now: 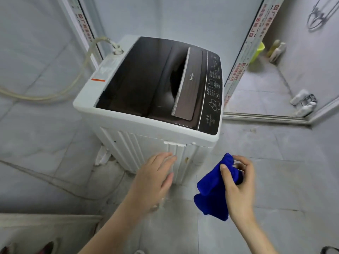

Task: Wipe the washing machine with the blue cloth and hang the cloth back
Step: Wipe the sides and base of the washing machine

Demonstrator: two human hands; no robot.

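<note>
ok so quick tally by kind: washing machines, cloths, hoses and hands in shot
washing machine: 1
blue cloth: 1
hose: 1
hands: 2, the left hand open by the machine's side and the right hand gripping the cloth
total: 5

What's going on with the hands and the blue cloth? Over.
Right hand grips blue cloth, off the washing machine. Left hand open by its white side. Lid shut, nothing on top.
</note>
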